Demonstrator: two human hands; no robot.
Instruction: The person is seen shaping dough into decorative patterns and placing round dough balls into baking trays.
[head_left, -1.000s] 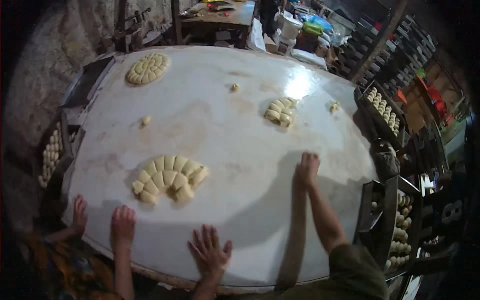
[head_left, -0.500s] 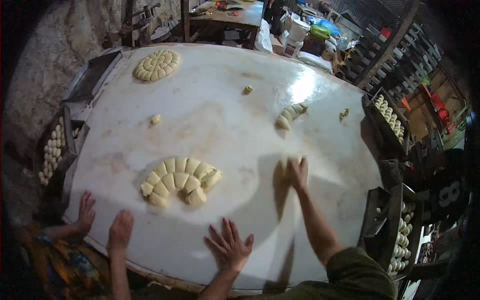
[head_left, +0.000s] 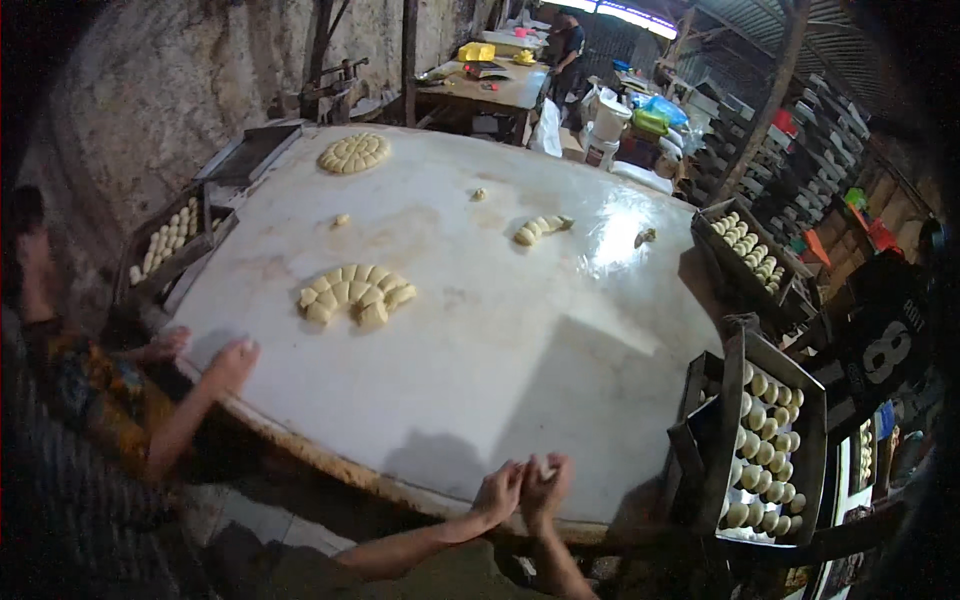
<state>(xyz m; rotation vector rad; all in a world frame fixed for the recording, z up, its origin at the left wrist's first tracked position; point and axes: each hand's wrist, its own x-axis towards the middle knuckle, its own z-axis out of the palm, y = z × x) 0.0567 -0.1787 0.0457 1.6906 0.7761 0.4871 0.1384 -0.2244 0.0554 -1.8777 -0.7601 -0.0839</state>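
Close together at the table's near edge, my left hand (head_left: 498,496) and my right hand (head_left: 545,492) meet with fingers curled. A bit of pale dough (head_left: 549,471) shows at the right hand's fingers. What the left fingers hold, if anything, is hidden. Farther in on the pale table (head_left: 450,400) lies a curved double row of cut dough pieces (head_left: 352,285). A shorter row of dough pieces (head_left: 540,230) is beyond my hands. At the far left sits a round coil of cut dough (head_left: 354,153).
Small dough lumps (head_left: 341,220) are scattered about. A co-worker's hand (head_left: 232,364) rests by the left edge. Trays of dough balls stand left (head_left: 165,240), far right (head_left: 745,245) and near right (head_left: 765,450). Another person in a dark shirt (head_left: 875,350) is at right.
My hands have come together at the near edge; the left was spread flat, the right pressed on dough farther in. That dough has left its spot. The view has tilted up.
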